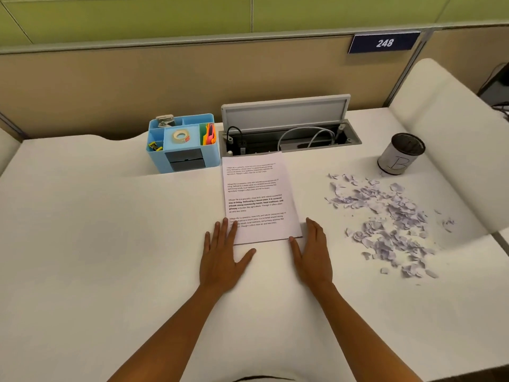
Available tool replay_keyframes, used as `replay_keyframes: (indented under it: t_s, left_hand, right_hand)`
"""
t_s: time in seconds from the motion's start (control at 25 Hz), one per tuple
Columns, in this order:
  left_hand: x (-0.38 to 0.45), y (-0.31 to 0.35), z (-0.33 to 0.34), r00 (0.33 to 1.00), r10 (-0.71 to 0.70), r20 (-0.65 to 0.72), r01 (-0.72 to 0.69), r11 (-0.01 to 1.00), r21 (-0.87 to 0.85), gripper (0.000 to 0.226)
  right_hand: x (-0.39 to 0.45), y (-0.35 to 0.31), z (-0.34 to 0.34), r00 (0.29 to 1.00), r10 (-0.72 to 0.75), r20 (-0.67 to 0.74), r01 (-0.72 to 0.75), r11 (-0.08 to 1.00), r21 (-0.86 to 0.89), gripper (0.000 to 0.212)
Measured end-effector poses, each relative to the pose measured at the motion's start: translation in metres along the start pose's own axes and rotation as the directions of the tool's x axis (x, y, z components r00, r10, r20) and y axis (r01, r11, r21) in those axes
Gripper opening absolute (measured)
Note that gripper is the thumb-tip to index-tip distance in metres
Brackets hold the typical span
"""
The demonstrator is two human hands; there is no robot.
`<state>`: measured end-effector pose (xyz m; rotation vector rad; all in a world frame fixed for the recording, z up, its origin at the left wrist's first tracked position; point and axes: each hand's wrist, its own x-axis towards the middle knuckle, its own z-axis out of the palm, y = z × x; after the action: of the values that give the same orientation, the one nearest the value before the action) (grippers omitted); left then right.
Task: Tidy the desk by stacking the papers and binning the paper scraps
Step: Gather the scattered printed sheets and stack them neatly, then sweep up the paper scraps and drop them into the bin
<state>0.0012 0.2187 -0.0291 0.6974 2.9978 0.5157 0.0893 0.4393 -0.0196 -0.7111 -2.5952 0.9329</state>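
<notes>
A neat stack of printed papers [256, 194] lies in the middle of the white desk [96, 230]. My left hand [223, 257] rests flat with its fingers apart, the fingertips on the stack's near left corner. My right hand [314, 252] lies flat beside the stack's near right corner, thumb at the paper's edge. A wide scatter of small torn paper scraps [391, 219] covers the desk to the right. A round mesh bin [400, 154] with a white label stands behind the scraps at the back right.
A blue desk organiser [183, 144] with tape and sticky notes stands at the back, left of the papers. Behind the papers an open cable hatch [289, 133] shows wires. A partition wall with a sign reading 248 [384, 43] closes the back.
</notes>
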Motion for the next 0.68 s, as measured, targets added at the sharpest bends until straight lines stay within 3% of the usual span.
replay_keyframes:
  t_s: [0.24, 0.4, 0.68]
  left_hand:
    - [-0.003, 0.003, -0.001, 0.999, 0.031, -0.037, -0.031, 0.999, -0.010, 0.082]
    - [0.003, 0.019, -0.001, 0.985, 0.145, -0.090, -0.148, 0.989, -0.026, 0.079]
    - [0.037, 0.122, 0.014, 0.990, 0.061, -0.124, -0.084, 0.979, -0.188, 0.073]
  right_hand:
    - [-0.013, 0.004, -0.006, 0.999, -0.045, -0.021, 0.045, 0.999, -0.026, 0.058]
    - [-0.005, 0.006, -0.016, 0.997, -0.068, -0.034, 0.072, 0.991, 0.116, 0.050]
    - [0.047, 0.044, -0.073, 0.990, -0.136, -0.049, 0.142, 0.973, 0.181, 0.040]
